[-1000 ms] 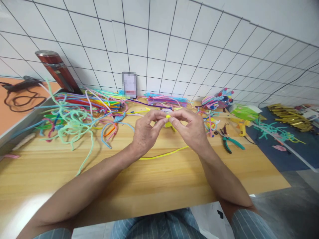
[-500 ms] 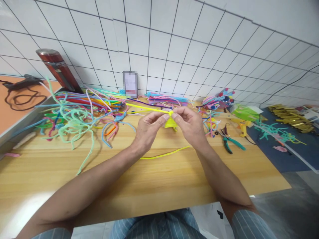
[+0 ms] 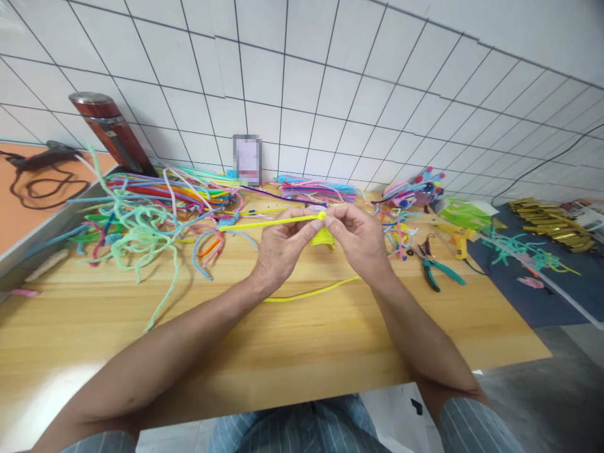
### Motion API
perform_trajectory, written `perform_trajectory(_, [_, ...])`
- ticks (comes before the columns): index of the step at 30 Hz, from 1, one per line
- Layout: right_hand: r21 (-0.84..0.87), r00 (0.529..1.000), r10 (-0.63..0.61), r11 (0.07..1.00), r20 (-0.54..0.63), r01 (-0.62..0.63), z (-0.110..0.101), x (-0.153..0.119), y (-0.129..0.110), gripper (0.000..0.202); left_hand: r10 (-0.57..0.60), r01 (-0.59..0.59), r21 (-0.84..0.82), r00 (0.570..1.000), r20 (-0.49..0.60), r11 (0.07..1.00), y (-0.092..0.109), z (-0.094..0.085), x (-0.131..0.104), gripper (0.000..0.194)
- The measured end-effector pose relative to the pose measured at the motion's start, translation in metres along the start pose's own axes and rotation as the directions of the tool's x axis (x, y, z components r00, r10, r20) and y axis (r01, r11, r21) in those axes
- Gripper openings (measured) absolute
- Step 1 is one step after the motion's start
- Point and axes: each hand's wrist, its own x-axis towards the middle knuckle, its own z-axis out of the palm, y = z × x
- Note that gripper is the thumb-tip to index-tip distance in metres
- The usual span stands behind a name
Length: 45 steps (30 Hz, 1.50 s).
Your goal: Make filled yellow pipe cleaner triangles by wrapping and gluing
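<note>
Between my two hands is a yellow pipe cleaner piece (image 3: pixel 323 237), a flat body of side-by-side rows with a small knot on top. My left hand (image 3: pixel 283 244) pinches it with thumb and finger, and a long straight yellow pipe cleaner end (image 3: pixel 250 224) juts out leftward past the knuckles. From the other side my right hand (image 3: pixel 356 239) pinches the knot, thumb tip close to the left thumb. Some of the piece is hidden behind the fingers. A loose yellow pipe cleaner (image 3: pixel 314 293) lies on the wooden table (image 3: pixel 302 346) below my wrists.
Tangled pale green pipe cleaners (image 3: pixel 141 226) and coloured bundles fill the left. A phone (image 3: pixel 248 160) leans on the tiled wall beyond a red flask (image 3: pixel 111 135). Rightward lie teal-handled pliers (image 3: pixel 441 270), a yellow glue gun (image 3: pixel 460 240) and gold strips (image 3: pixel 552 220).
The long yellow end has swung down and toward me, its tip now lower and further left. Both hands stay nearly in place, still pinching the yellow piece.
</note>
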Motion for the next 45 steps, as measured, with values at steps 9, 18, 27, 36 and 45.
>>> perform_trajectory(9, [0.069, 0.996, 0.072, 0.995, 0.046, -0.076, 0.001, 0.003, -0.005, 0.033, -0.039, 0.041, 0.074, 0.999, -0.023, 0.996, 0.002, -0.002, 0.0, 0.041])
perform_trajectory(18, [0.101, 0.993, 0.11, 0.988, 0.053, -0.114, 0.0, 0.007, -0.003, 0.035, 0.021, -0.011, 0.19, 0.999, -0.047, 0.982, -0.003, -0.007, 0.001, 0.046])
perform_trajectory(27, [-0.052, 0.996, 0.088, 0.995, -0.035, -0.089, 0.003, 0.003, -0.008, 0.02, 0.12, -0.1, 0.427, 0.992, -0.022, 0.899, -0.002, -0.011, -0.002, 0.046])
perform_trajectory(36, [-0.097, 0.996, 0.085, 0.991, -0.037, -0.089, 0.002, 0.005, -0.005, 0.019, 0.24, -0.268, 0.537, 0.963, 0.123, 0.8, 0.007, -0.009, -0.005, 0.036])
perform_trajectory(45, [-0.093, 0.997, 0.077, 0.993, 0.008, -0.075, -0.004, 0.011, 0.003, 0.016, 0.308, -0.374, 0.476, 0.927, 0.214, 0.796, -0.011, -0.014, -0.007, 0.021])
